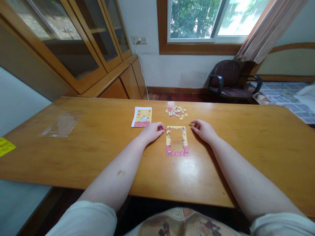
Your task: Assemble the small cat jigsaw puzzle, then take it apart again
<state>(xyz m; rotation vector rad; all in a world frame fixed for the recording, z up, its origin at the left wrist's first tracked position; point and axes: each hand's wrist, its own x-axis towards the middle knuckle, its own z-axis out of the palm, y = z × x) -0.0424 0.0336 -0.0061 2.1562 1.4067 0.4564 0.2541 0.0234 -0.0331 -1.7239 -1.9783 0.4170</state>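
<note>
Head camera view shows the left hand [156, 130] with thumb and fingers closed together at the left side of the puzzle border [185, 141], near its upper corner. A small red piece [165, 130] seems to be pinched at the fingertips, probably because such a tight grip permits fine placing. The right hand [203, 130] is half curled on the other side, apart from the border; a yellowish bit shows at its fingertips, but I cannot tell whether it is gripped.

The border lies flat between the two hands, yellow above and pink below, and the wood is visible through its middle. Just beyond it, the loose puzzle pieces [176, 112] lie in a heap, likely so that both hands can reach them. The printed picture sheet [142, 115] lies to the left, perhaps to be compared easily with the pieces.

The surface is a glossy wooden table [98, 157], with bright reflection near the border. Further left rests a transparent plastic bag [65, 124]. Behind the table are a glass-door cabinet [102, 64], a window [162, 26] with a pink curtain [268, 29], a dark armchair [226, 72] and a bed [290, 95] with checked cover.
</note>
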